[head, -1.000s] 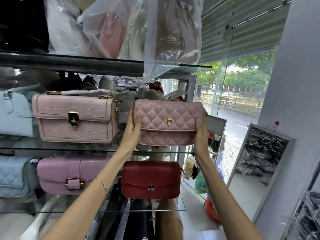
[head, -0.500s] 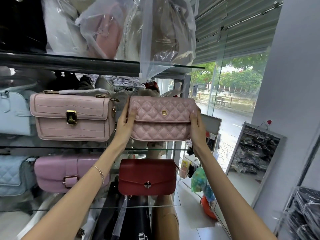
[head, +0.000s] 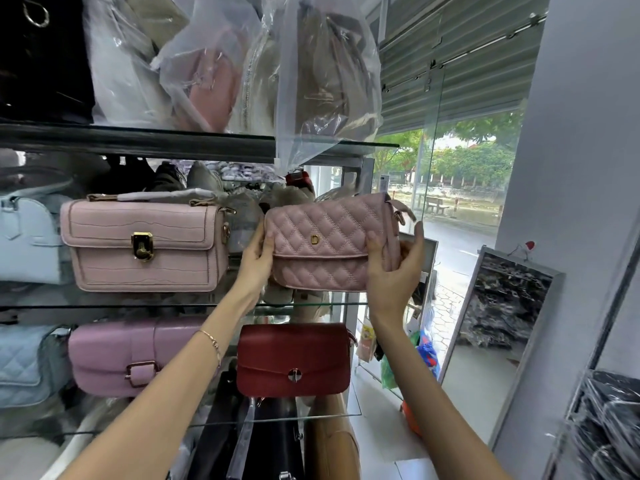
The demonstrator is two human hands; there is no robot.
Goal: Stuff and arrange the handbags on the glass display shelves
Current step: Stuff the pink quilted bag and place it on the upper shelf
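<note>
Readable marks: only a gold "D" emblem (head: 315, 239) on the flap of the quilted pink handbag (head: 329, 216). Packets (head: 366, 341) below the right hand carry print that is too small to read.

Bag: dusty pink, diamond stitching, front flap, rectangular. There is strap hardware (head: 401, 212) at its right end. It is tilted, with the right end higher.

Grip:
- Left hand (head: 256, 261) clamps the bag's left end, thumb on the front, fingers behind.
- Right hand (head: 394, 275) holds the right end, thumb across the front, fingers round the end panel, index tip up past the corner.
- Thin bracelet (head: 212, 341) on the left wrist.

Position: the bag is between both hands, its base just above the front edge of the middle glass shelf (head: 138, 306). Can't tell if it touches the glass.

Around the grip:
- **Just left of the left hand, same shelf:** pink croc-embossed bag (head: 145, 268) with a gold clasp, upright.
- **Directly below the grip:** red bag (head: 294, 348) with a round silver clasp, on the lower glass shelf (head: 329, 415).
- **Left of the red bag, partly behind the left forearm:** mauve bag (head: 114, 351) with a buckle strap.
- **Far left:** a smooth pale blue bag (head: 27, 244) on the middle level and a quilted blue bag (head: 20, 362) on the lower one.
- **Above the grip:** the top shelf (head: 138, 142) carries clear plastic sacks (head: 325, 140). One holds a pink bag (head: 214, 95), another a brown bag (head: 325, 74). A loose plastic corner hangs to just above the held bag.
- **Right of and below the right hand:** a framed mirror (head: 498, 327) leaning on the wall.
</note>
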